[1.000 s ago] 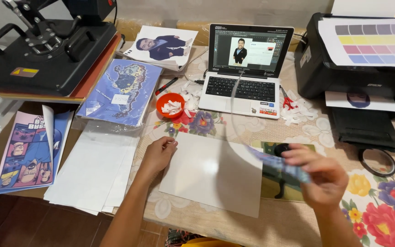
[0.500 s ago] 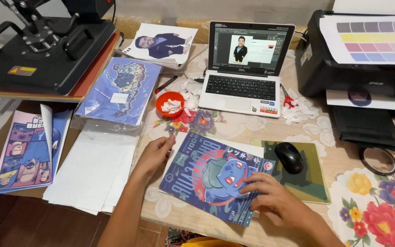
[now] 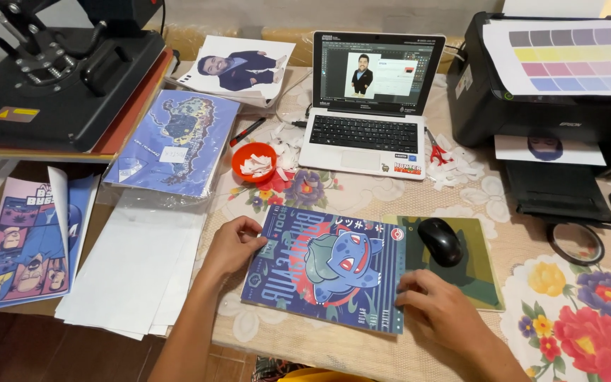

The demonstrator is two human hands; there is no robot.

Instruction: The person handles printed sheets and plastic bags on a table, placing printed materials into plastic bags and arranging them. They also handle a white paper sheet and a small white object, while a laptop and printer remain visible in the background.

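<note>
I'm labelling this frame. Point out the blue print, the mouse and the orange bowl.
blue print [image 3: 330, 269]: head view, on the cartoon creature in its middle.
mouse [image 3: 440, 241]: head view, on its black back.
orange bowl [image 3: 239, 164]: head view, on its left rim.

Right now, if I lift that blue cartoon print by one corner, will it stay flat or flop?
The blue cartoon print looks like a thin single sheet, so it would probably droop. It lies flat under the left hand and right hand, so it likely slides easily on the tablecloth.
</note>
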